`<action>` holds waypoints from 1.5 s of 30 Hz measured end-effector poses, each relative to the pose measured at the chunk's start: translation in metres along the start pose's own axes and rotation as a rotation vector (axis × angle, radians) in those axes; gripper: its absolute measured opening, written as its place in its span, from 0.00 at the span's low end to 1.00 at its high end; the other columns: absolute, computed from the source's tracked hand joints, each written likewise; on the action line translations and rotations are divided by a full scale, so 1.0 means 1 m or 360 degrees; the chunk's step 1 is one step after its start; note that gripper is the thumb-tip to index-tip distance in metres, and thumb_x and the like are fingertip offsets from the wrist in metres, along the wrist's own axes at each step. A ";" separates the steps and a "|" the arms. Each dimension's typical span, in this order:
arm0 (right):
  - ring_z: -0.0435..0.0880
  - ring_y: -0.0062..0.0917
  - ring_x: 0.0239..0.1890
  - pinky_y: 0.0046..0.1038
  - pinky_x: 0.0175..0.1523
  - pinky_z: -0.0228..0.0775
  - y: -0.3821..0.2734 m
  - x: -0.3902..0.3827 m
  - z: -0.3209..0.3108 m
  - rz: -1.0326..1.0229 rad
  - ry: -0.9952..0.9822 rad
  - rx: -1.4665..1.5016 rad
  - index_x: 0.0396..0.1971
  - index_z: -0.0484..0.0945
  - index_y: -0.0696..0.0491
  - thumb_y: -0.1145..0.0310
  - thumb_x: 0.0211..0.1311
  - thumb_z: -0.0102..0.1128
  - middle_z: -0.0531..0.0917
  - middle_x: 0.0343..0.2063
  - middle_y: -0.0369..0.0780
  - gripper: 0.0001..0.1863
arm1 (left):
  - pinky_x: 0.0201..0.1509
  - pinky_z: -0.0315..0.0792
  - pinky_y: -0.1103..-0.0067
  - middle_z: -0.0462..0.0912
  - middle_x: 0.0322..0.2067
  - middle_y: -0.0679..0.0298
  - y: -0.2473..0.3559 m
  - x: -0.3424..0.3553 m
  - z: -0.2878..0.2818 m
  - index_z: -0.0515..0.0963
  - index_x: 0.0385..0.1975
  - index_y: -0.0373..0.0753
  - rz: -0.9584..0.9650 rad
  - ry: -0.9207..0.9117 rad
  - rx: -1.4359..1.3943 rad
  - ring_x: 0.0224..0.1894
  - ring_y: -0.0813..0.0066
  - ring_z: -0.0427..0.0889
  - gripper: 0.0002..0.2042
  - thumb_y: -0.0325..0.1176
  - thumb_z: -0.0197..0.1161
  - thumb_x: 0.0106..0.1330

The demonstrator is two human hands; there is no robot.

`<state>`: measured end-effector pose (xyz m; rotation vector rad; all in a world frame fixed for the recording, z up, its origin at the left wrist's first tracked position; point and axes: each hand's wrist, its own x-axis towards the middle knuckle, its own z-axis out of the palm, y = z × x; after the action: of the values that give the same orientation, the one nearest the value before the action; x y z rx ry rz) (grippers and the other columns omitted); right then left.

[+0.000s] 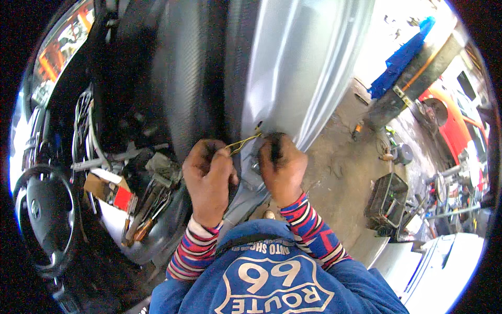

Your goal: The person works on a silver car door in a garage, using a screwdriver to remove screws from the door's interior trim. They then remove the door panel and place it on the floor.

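Thin yellow wires (243,142) stretch between my two hands, in front of the silver car body panel (285,68). My left hand (209,175) pinches their left end between thumb and fingertips. At the right end my right hand (283,170) is closed, its fingers curled beside the wires; its fingertips are dark and blurred, so what they grip is hard to make out. A small dark hole (258,126) shows in the silver panel just above the wires. Striped sleeves cover both my forearms.
To the left, inside the car, are a steering wheel (44,217), a small open cardboard box (108,189), screwdrivers (144,230) and loose cables (85,125). At right a black crate (388,199) stands on the floor by a pillar (418,73), a red vehicle (449,115) and scattered parts.
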<state>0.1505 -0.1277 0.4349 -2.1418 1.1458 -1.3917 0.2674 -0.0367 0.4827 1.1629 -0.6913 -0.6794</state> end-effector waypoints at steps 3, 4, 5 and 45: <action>0.84 0.52 0.29 0.45 0.32 0.75 -0.001 -0.003 -0.002 0.0042 -0.0081 -0.0109 0.39 0.80 0.56 0.70 0.61 0.63 0.83 0.26 0.53 0.09 | 0.27 0.67 0.81 0.74 0.22 0.69 -0.003 -0.003 -0.007 0.74 0.32 0.35 0.0252 -0.0061 0.0449 0.23 0.83 0.71 0.04 0.28 0.56 0.68; 0.84 0.53 0.31 0.46 0.35 0.75 -0.001 -0.005 -0.005 0.0046 -0.0056 0.0030 0.38 0.80 0.57 0.71 0.61 0.62 0.83 0.27 0.54 0.08 | 0.28 0.66 0.81 0.75 0.23 0.68 -0.003 -0.006 -0.006 0.74 0.31 0.36 0.0255 -0.0004 0.0487 0.24 0.82 0.71 0.04 0.28 0.56 0.67; 0.84 0.54 0.33 0.46 0.38 0.75 -0.001 -0.007 -0.005 0.0098 -0.0101 0.0008 0.39 0.80 0.58 0.71 0.62 0.61 0.83 0.28 0.55 0.09 | 0.30 0.66 0.82 0.75 0.24 0.67 -0.002 -0.008 -0.006 0.74 0.31 0.36 0.0258 0.0054 0.0527 0.25 0.81 0.72 0.04 0.28 0.55 0.65; 0.82 0.48 0.45 0.40 0.51 0.75 0.019 -0.020 0.005 -0.0057 -0.0088 0.0669 0.44 0.83 0.60 0.76 0.55 0.62 0.83 0.40 0.50 0.15 | 0.38 0.76 0.60 0.82 0.29 0.49 0.004 0.014 0.017 0.78 0.34 0.35 0.1188 -0.0741 0.1670 0.33 0.46 0.83 0.05 0.28 0.62 0.60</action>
<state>0.1429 -0.1248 0.4083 -1.8919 0.7184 -1.4290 0.2633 -0.0565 0.4928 1.5224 -1.8952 0.1307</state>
